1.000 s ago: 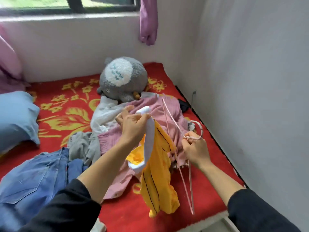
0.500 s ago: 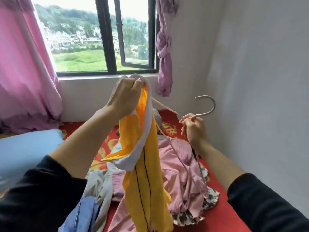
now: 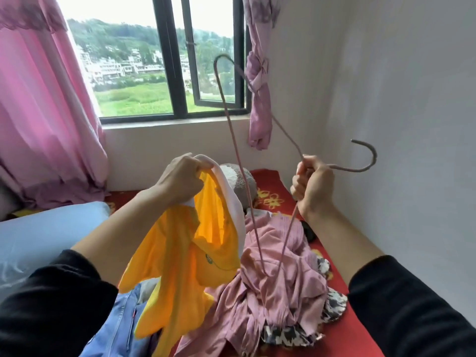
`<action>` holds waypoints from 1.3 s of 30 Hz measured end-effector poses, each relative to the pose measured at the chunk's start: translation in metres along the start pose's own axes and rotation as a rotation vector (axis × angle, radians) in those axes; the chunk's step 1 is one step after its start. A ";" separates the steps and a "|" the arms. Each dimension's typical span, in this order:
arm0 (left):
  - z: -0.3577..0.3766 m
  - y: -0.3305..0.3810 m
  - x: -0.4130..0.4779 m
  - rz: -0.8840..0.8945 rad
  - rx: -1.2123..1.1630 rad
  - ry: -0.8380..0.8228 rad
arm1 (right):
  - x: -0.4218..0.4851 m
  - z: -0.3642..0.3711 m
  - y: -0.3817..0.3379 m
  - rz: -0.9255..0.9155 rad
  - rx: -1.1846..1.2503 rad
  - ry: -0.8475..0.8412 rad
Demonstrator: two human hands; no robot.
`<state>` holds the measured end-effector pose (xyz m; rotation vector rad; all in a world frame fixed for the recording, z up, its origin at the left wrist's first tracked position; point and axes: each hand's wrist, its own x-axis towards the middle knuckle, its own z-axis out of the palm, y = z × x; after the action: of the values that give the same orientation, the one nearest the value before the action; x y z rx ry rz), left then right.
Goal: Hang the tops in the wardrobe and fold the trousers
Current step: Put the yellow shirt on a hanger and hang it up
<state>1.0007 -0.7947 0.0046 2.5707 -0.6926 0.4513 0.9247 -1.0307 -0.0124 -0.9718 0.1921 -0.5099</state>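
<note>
My left hand (image 3: 180,180) grips the white collar of a yellow top (image 3: 190,256), which hangs in the air above the bed. My right hand (image 3: 313,186) is closed around the neck of a pink wire hanger (image 3: 233,130). The hanger stands on end, its hook pointing right toward the wall, one corner high against the window and the other down by the clothes. Beneath both lies a pile with a pink top (image 3: 273,287), a patterned garment (image 3: 296,333) and blue jeans (image 3: 121,328).
The clothes lie on a bed with a red flowered cover (image 3: 360,338). A grey plush toy (image 3: 238,182) sits at the head, a blue pillow (image 3: 43,235) to the left. White wall close on the right; window with pink curtains (image 3: 43,112) behind.
The hanger has swung upright, one corner now high by the window. My left hand with the yellow top has dropped lower, and the garment's neck hangs more open.
</note>
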 end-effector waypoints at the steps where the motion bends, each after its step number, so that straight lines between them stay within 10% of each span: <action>1: 0.002 0.000 -0.005 0.017 -0.026 -0.007 | 0.000 0.007 -0.002 0.019 0.051 -0.007; 13: -0.020 -0.006 -0.044 -0.041 -0.436 0.009 | -0.008 0.054 0.086 0.060 0.111 0.116; 39: -0.018 -0.081 -0.072 -0.619 -0.313 -0.015 | 0.012 -0.010 0.061 -0.339 -1.323 -0.517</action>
<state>0.9810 -0.6947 -0.0364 2.3247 0.0502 0.1062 0.9511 -1.0157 -0.0680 -2.4173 -0.1505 -0.3843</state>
